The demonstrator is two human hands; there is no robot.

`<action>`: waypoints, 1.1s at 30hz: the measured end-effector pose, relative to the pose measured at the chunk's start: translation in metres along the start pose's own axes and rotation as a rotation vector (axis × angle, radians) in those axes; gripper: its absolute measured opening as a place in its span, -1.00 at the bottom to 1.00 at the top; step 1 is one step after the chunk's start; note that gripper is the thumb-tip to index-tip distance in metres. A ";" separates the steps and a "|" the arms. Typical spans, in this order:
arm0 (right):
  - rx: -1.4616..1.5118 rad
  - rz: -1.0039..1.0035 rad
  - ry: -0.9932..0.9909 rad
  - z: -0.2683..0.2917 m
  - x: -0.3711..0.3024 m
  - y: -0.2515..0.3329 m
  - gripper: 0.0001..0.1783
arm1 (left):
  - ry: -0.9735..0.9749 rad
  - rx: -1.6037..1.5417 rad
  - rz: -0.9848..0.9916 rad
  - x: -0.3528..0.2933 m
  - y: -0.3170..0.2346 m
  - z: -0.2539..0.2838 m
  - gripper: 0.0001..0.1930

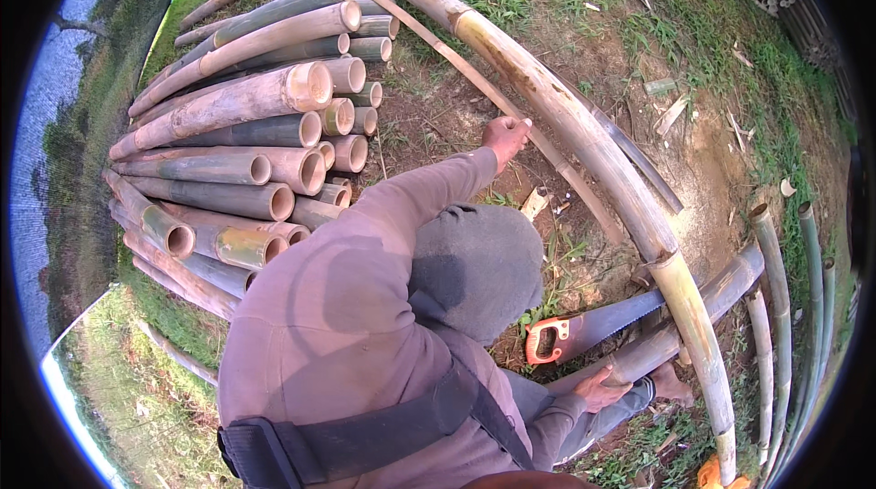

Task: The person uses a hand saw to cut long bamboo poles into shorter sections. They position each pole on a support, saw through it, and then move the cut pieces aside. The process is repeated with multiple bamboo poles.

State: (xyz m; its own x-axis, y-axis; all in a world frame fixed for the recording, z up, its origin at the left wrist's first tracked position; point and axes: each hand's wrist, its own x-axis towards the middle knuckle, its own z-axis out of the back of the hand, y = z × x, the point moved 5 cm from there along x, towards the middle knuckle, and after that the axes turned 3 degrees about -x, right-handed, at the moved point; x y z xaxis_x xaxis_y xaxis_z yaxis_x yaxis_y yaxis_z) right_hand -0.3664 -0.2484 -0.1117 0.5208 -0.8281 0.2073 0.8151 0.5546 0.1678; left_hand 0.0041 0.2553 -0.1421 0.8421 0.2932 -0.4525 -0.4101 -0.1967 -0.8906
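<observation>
My left hand is closed at a long thin bamboo strip, its thumb and fingers pinched at the strip's edge. Lower down, my right hand curls against the side of a thick bamboo pole; part of its grip is hidden. Across this pole lies a long curved bamboo pole, running from the top to the lower right. A handsaw with an orange handle rests beside the crossing, apart from both hands, its blade tip reaching toward the curved pole.
A large stack of cut bamboo poles lies at the left. Several thin bamboo stems stand at the right. A dark strip lies beyond the curved pole. My bent knee and bare foot are close by. Wood scraps dot the ground.
</observation>
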 end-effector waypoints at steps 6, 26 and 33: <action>-0.132 -0.097 0.097 0.002 0.005 0.015 -0.01 | -0.072 -0.036 0.093 -0.002 0.030 0.030 -0.77; -0.023 -0.112 0.017 0.016 0.000 0.037 -0.04 | -0.082 0.198 -0.206 0.000 0.021 0.009 -0.64; -0.062 -0.151 0.100 0.018 0.003 0.036 -0.02 | -0.054 -0.240 0.267 0.038 0.030 0.007 -0.18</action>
State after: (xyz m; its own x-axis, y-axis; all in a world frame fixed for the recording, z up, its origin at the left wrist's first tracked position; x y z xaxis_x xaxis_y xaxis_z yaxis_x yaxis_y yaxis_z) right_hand -0.3406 -0.2294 -0.0873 0.4110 -0.9074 0.0872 0.8985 0.4194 0.1297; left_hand 0.0212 0.2668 -0.1860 0.6938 0.2496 -0.6756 -0.5143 -0.4850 -0.7073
